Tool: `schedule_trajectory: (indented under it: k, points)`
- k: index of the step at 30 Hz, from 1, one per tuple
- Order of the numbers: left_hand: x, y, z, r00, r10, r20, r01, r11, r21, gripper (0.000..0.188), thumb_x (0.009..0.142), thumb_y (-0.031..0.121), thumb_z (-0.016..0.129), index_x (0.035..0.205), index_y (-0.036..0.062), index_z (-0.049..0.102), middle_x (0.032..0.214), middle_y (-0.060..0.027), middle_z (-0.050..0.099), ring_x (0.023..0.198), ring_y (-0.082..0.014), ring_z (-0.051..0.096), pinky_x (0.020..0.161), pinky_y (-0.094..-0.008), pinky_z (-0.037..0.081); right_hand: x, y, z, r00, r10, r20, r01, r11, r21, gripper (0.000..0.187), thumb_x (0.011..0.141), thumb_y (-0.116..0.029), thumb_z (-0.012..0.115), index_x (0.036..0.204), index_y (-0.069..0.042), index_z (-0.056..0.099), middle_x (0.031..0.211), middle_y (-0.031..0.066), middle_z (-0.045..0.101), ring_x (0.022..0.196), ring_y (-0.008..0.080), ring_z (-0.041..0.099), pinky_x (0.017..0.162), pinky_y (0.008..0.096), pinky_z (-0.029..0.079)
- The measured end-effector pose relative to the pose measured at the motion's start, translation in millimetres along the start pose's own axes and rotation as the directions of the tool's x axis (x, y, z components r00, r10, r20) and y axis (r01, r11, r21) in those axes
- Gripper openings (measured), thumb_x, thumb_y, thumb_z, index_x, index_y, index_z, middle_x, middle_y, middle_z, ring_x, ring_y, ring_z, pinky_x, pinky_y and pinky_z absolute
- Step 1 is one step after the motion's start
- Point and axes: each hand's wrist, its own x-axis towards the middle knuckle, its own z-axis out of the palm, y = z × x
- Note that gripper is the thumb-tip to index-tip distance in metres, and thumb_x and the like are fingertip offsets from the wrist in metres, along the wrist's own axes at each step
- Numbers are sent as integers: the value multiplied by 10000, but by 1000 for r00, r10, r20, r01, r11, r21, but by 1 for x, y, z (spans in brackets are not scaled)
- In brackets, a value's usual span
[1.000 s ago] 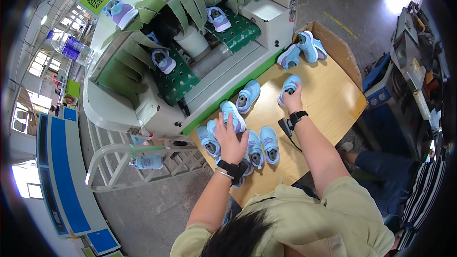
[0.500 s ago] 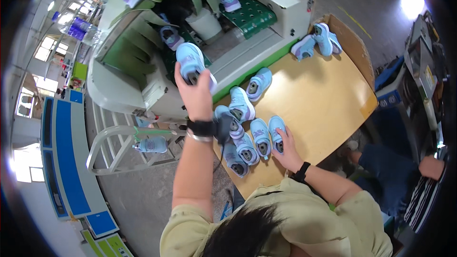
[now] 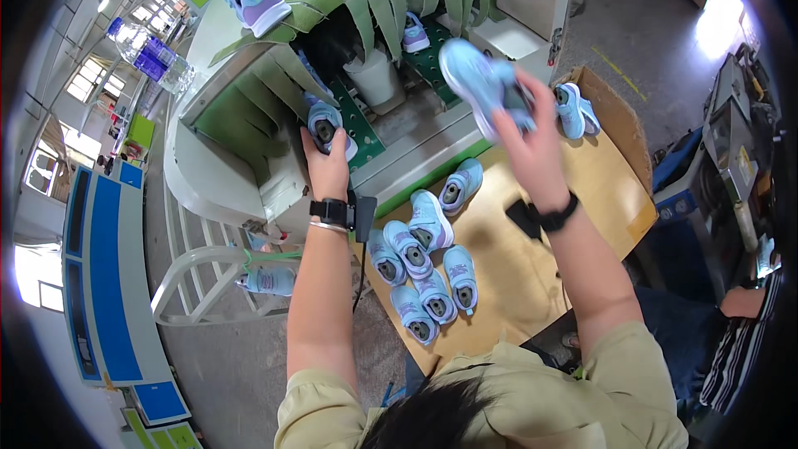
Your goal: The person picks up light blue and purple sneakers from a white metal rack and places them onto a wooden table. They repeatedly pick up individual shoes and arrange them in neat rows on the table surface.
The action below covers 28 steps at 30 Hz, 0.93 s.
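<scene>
My left hand [image 3: 329, 168] grips the heel end of a light blue sneaker [image 3: 322, 120], which points into the machine over its left green perforated belt [image 3: 366, 140]. In my right hand [image 3: 532, 154] another light blue sneaker [image 3: 470, 75] is held up by its heel end, toe toward the machine and a little blurred. It is in the air in front of the right belt [image 3: 435, 69]. Below, several light blue sneakers [image 3: 431, 220] stand close together on the tan table [image 3: 532, 283]. Deeper on the right belt sits a lilac and blue sneaker [image 3: 414, 33].
Green strip curtains [image 3: 249, 108] hang over the machine's openings, with a white bucket [image 3: 376, 81] between the belts. One sneaker [image 3: 256, 7] and a plastic bottle [image 3: 151, 56] are on its top. More sneakers [image 3: 573, 110] lean by a cardboard sheet [image 3: 615, 116]. Someone sits at the right.
My right hand has lifted a sneaker off the table and carried it up toward the machine. My left hand has brought its sneaker to the left belt.
</scene>
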Motion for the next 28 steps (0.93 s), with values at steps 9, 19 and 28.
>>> schedule_trajectory:
  k: [9, 19, 28]
  points:
    - [-149, -15, -36, 916, 152, 371, -270, 918, 289, 646, 944, 232, 679, 1512, 35, 442, 1643, -266, 242, 1505, -446, 270, 1214, -483, 236, 4, 110, 90, 996, -83, -42, 48, 847, -530, 728, 907, -170, 695, 1548, -143, 352, 1561, 281, 341, 1391, 472, 392, 1166, 494, 332]
    - [-246, -73, -19, 782, -241, 574, -286, 679, 676, 847, 866, 405, 743, 1596, 251, 341, 1711, -163, 84, 1549, -352, 207, 1128, -764, 83, -158, 167, 45, 634, 771, -54, -770, 636, 53, 675, 835, 4, 617, 1474, -40, 404, 1353, 244, 532, 1222, 340, 564, 1032, 383, 465]
    - [-251, -88, -13, 809, -221, 544, -261, 695, 670, 964, 807, 402, 790, 1611, 244, 284, 1711, -161, 88, 1544, -353, 230, 1140, -749, 51, -295, 75, -57, 751, 616, 236, -399, 709, -582, 684, 800, -53, 663, 1448, -176, 482, 1417, 222, 443, 1293, 459, 477, 1182, 512, 316]
